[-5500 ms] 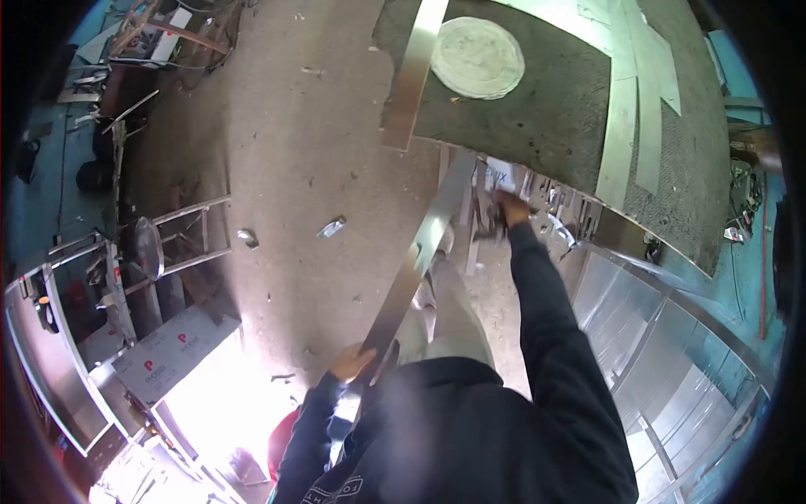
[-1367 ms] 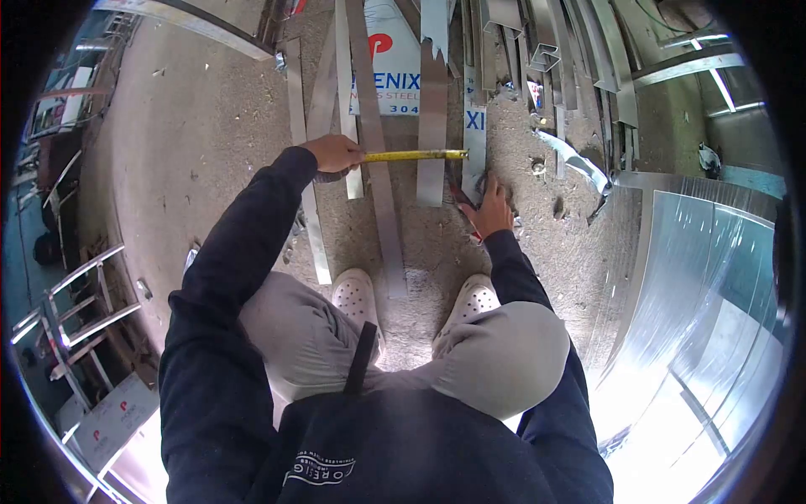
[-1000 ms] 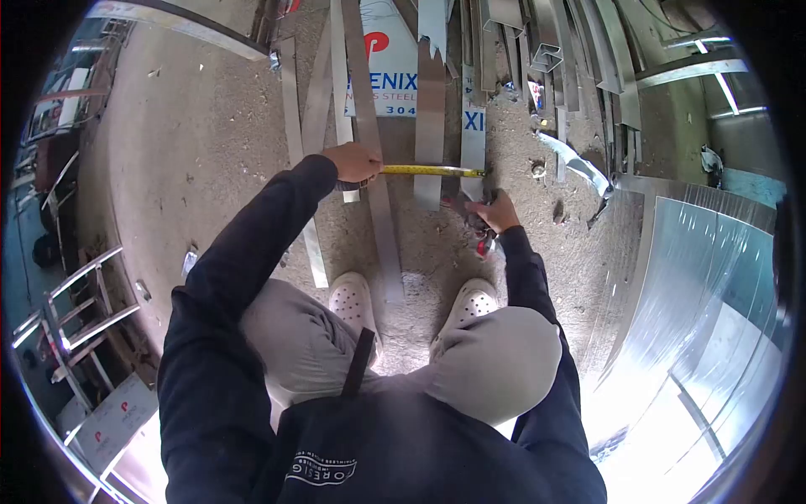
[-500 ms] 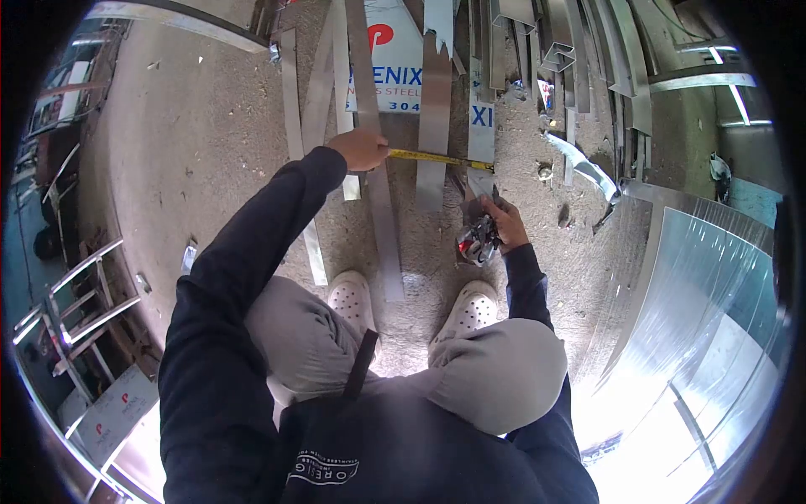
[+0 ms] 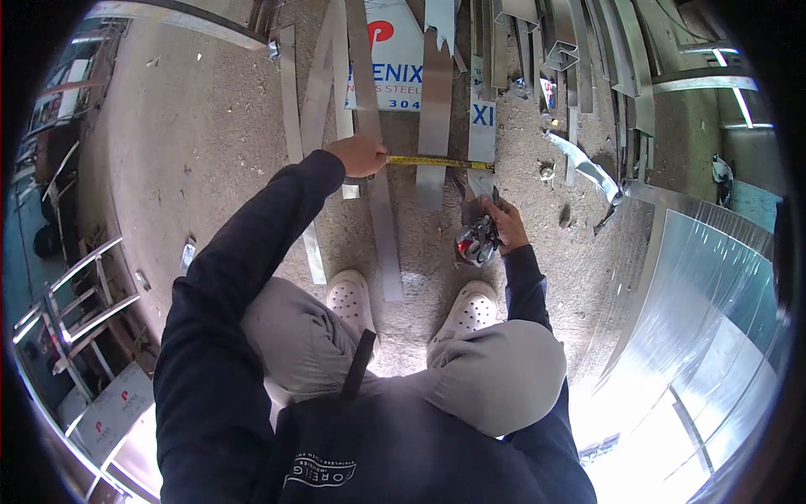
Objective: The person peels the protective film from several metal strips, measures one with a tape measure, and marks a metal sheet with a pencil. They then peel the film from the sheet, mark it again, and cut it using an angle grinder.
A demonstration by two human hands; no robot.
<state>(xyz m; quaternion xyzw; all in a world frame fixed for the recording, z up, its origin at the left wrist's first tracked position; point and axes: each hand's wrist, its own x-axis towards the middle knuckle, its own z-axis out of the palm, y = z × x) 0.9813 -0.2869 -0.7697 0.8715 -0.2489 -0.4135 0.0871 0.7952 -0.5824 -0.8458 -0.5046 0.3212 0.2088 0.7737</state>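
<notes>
Printed sheet (image 5: 396, 59) on gritty floor (image 5: 193, 134); shiny panel (image 5: 714, 286) right; metal rack (image 5: 84, 290) left, possibly stool frame.

My left hand (image 5: 359, 155) grips a yellow metal tape measure (image 5: 437, 161), its blade stretched level toward my right hand (image 5: 505, 220) across a long flat grey steel strip (image 5: 379, 231) and a shorter flat grey steel strip (image 5: 434, 109) lying on the gritty concrete floor (image 5: 210, 151). My right hand, just below the blade's far end, is closed round a red and silver hand tool (image 5: 477, 240) whose kind I cannot make out. Beyond both hands lies a white printed sheet with blue letters (image 5: 401, 80), and nearer me are my white perforated shoes (image 5: 351, 296).
</notes>
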